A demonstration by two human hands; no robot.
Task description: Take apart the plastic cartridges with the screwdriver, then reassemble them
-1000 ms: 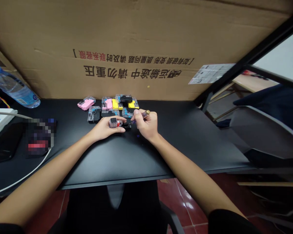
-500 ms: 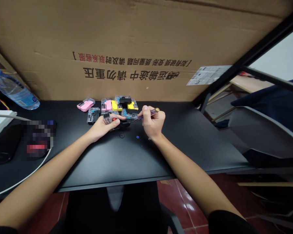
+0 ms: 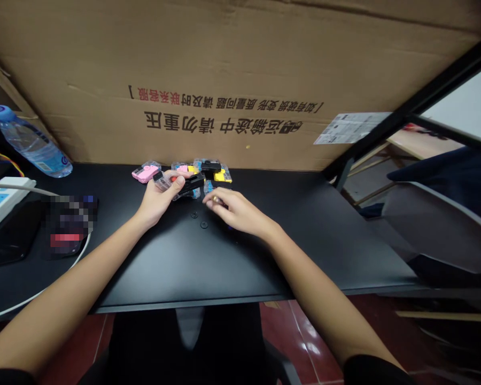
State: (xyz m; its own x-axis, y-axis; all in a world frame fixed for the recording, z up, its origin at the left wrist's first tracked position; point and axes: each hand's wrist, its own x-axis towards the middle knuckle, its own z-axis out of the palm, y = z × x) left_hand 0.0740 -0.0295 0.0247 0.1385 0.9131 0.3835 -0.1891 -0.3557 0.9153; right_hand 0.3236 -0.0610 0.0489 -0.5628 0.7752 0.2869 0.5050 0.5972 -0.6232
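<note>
A black table (image 3: 324, 235) bears a water bottle (image 3: 40, 149), white power strip (image 3: 12, 195) and dark flat slab (image 3: 10, 235) at left; a pink-and-clear case (image 3: 146, 172) and a multicoloured cluster of cases (image 3: 223, 175) line the far side, two small black discs (image 3: 204, 225) nearer.

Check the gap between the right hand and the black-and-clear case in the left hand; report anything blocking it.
Nothing visible stands between the right hand and the black-and-clear case held in the left hand. Two small black discs lie on the table, nearer the person's body than that gap.
</note>
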